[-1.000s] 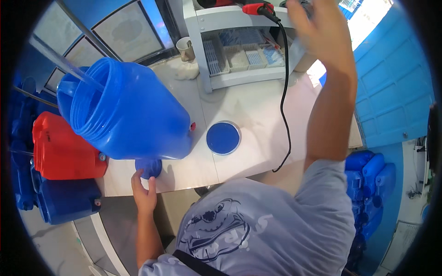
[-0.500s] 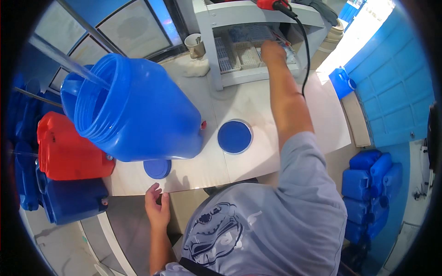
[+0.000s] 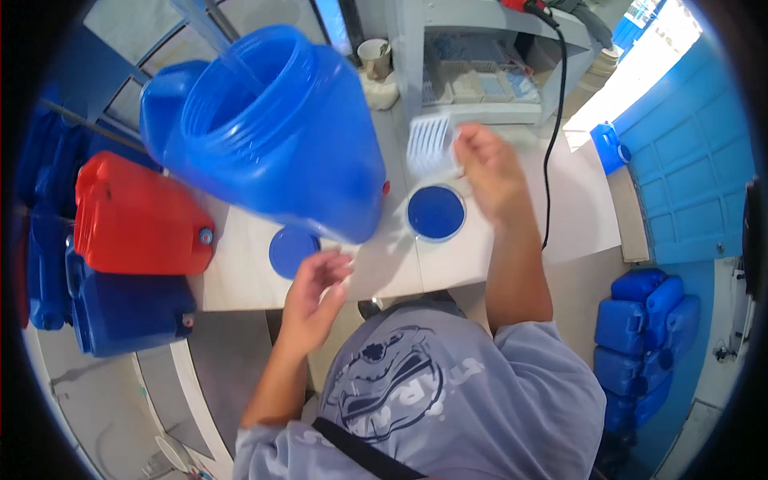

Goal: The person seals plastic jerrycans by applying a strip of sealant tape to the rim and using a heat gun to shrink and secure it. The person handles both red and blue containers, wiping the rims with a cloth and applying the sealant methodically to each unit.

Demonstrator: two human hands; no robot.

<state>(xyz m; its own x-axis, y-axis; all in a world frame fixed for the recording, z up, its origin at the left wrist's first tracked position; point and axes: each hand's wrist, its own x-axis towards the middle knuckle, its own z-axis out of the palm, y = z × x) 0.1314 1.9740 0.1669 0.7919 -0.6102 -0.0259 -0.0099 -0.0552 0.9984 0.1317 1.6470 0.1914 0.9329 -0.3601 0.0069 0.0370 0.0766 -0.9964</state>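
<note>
A small white, pale-striped sheet is pinched in my right hand, above the table and in front of the white cabinet; its exact kind is blurred. My left hand hovers at the table's front edge, empty, its fingers loosely bent and apart. Just beyond it lies a flat blue lid. A round blue cap with a pale rim rests on the table below the sheet. The large blue water container stands at the left with its wide mouth uncovered, and a clear tube reaches into that mouth.
The white cabinet holds several small baskets. A black cable hangs down its right side. A mug stands left of it. Red and dark blue jugs sit at the left; blue jugs are stacked at the right.
My right hand has come back out of the cabinet, bringing the striped sheet. My left hand has risen and moved right, nearer the blue lid. The whole view has shifted.
</note>
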